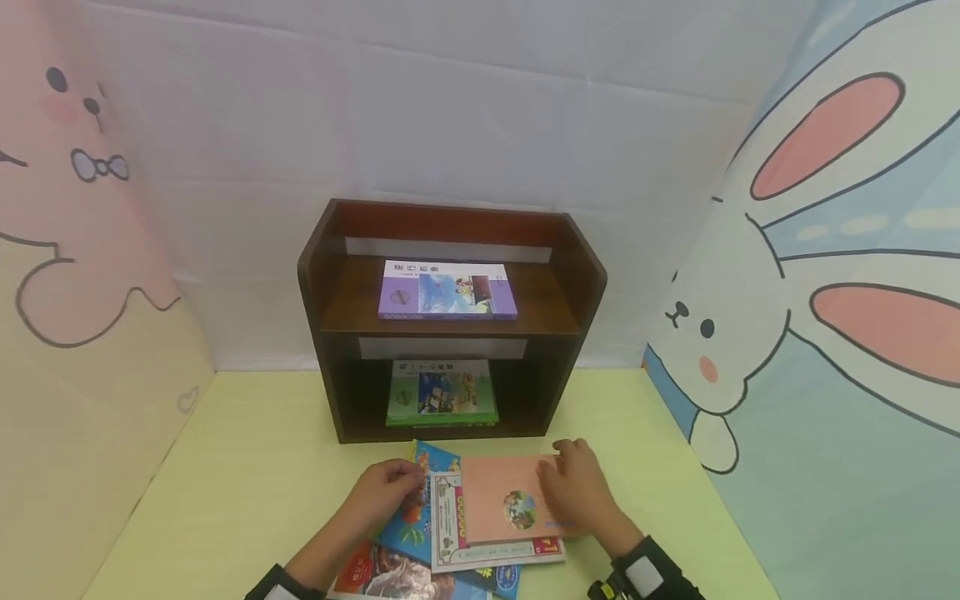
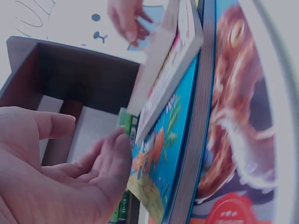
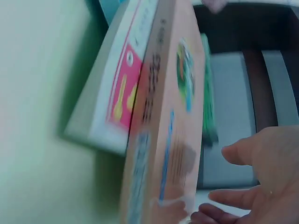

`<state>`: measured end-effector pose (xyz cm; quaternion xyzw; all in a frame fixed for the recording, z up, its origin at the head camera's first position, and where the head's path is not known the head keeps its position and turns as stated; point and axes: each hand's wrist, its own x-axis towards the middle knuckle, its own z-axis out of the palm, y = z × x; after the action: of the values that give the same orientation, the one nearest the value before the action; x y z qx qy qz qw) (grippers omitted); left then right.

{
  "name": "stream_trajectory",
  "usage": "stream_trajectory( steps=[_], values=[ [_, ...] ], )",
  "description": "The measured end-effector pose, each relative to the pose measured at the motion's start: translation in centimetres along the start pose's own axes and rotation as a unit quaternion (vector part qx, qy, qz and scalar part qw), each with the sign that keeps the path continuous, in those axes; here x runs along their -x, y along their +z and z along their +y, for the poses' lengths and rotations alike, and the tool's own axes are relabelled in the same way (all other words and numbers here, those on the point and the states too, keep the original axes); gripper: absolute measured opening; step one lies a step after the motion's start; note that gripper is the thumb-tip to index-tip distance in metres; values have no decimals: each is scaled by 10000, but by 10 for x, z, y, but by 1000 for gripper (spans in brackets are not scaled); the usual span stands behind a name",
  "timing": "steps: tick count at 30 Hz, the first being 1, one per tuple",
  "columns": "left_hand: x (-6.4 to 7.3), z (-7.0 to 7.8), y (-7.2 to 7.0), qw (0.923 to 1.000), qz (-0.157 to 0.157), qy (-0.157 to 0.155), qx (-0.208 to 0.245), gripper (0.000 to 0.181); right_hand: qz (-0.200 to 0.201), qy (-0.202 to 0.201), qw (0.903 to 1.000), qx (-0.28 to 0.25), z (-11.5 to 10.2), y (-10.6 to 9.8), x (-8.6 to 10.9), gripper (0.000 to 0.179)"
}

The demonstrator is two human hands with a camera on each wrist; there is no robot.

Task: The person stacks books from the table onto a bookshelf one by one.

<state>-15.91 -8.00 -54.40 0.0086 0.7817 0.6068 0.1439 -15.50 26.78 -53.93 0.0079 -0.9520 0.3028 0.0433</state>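
Observation:
A pink book (image 1: pixel 491 492) lies on top of a loose stack in the head view. Beneath it are a white-bordered book (image 1: pixel 446 533), a blue book (image 1: pixel 405 533) and, lowest, a book with a reddish octopus-like picture (image 2: pixel 247 116). My left hand (image 1: pixel 388 493) hovers by the stack's left side, over the blue book; its thumb and fingers stand apart with nothing between them in the left wrist view. At the pink book's right edge is my right hand (image 1: pixel 583 490). In the right wrist view its thumb and fingers are spread beside the cover, gripping nothing.
Behind the stack stands a dark brown two-tier shelf (image 1: pixel 318 367). Its upper tier bears a purple-and-white book (image 1: pixel 450 292), its lower tier green books (image 1: pixel 442 396). A white cloth (image 1: pixel 465 108) hangs behind, and cartoon-printed panels flank the pale yellow table (image 1: pixel 247 467).

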Motion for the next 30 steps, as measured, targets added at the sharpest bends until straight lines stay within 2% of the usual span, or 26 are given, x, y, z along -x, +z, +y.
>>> stream_trajectory(
  steps=[2, 5, 8, 12, 15, 19, 23, 26, 30],
  values=[
    [7, 1, 2, 9993, -166, -191, 267, 32, -48, 443, 9990, -60, 12, -11, 7, 48],
    [14, 3, 7, 9975, -338, -310, 538, 34, -358, 1095, 9929, -284, 27, -24, 13, 54],
    [17, 5, 15, 9961, -423, -402, 660, 37, -616, 1617, 9807, -912, 39, -31, 18, 54],
    [19, 8, 26, 9949, -502, -611, 631, 45, -719, 2026, 9637, -1584, 47, -34, 21, 53],
    [19, 9, 33, 9942, -569, -682, 610, 49, -815, 2098, 9575, -1801, 48, -34, 20, 53],
    [19, 12, 40, 9905, -768, -706, 894, 53, -970, 2037, 9529, -2027, 44, -29, 15, 43],
    [16, 15, 48, 9871, -1028, -725, 990, 55, -813, 1986, 9588, -1862, 38, -25, 17, 36],
    [14, 13, 53, 9865, -1034, -760, 1016, 53, -620, 1981, 9624, -1749, 36, -24, 20, 36],
    [17, 7, 54, 9868, -932, -872, 998, 49, -556, 2005, 9610, -1824, 32, -25, 24, 36]
  ],
)
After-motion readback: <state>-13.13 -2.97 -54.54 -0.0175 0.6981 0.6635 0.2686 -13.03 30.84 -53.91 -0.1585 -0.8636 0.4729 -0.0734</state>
